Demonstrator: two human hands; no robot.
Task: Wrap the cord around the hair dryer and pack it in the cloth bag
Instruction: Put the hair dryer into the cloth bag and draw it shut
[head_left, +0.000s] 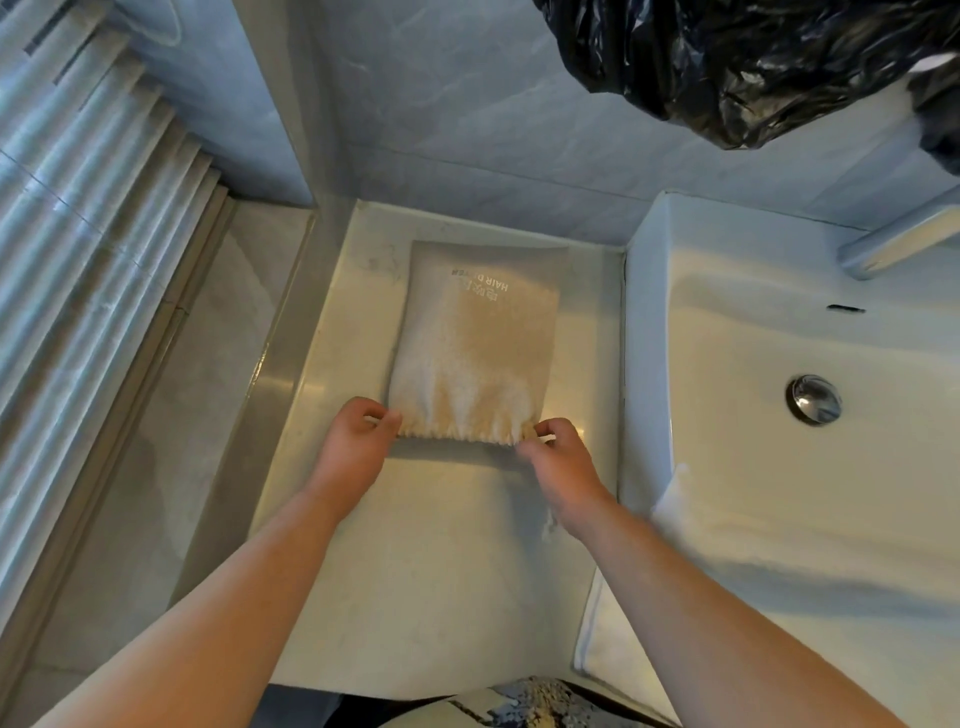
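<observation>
Cloth bag: lay flat on the surface, left of the sink, gathered mouth toward the person, lettering at the far end
Left hand: fingers pinched together on the mouth's left corner
Right hand: fingers pinched together on the mouth's right corner
Towel: draped over the sink's near edge

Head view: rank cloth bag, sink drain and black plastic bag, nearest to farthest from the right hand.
1. cloth bag: gathered edge pinched by the right hand.
2. sink drain: to the right, in the basin.
3. black plastic bag: up high, far right.
</observation>
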